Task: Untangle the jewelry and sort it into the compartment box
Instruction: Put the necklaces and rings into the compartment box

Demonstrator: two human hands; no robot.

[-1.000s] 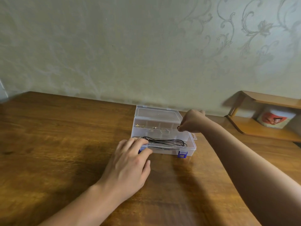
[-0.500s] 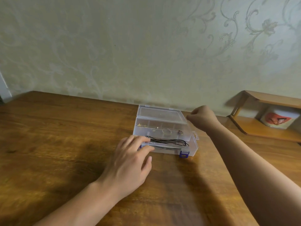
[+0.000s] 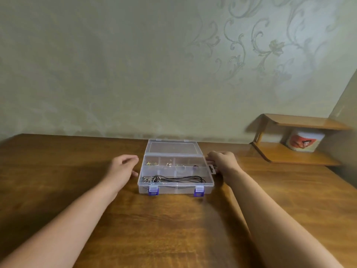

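Observation:
A clear plastic compartment box (image 3: 174,187) with two purple latches stands open in the middle of the wooden table, its lid (image 3: 172,147) laid back toward the wall. Black cord necklaces (image 3: 179,178) lie in the long front compartment. Small gold earrings (image 3: 151,163), silver pieces (image 3: 169,164) and a dark purple piece (image 3: 195,167) sit in separate back compartments. My left hand (image 3: 123,167) hovers just left of the box with loosely curled fingers, holding nothing. My right hand (image 3: 222,161) rests at the box's right side beside its hang tab (image 3: 211,169), fingers relaxed.
The wooden table (image 3: 96,190) runs up to a patterned wall. At the back right stands a small wooden corner shelf (image 3: 295,153) with a white printed mug (image 3: 301,141) under its upper tier.
My left hand left the box's front corner and moved to its left side. My right hand withdrew from over the back compartments to the box's right edge. The view shifted.

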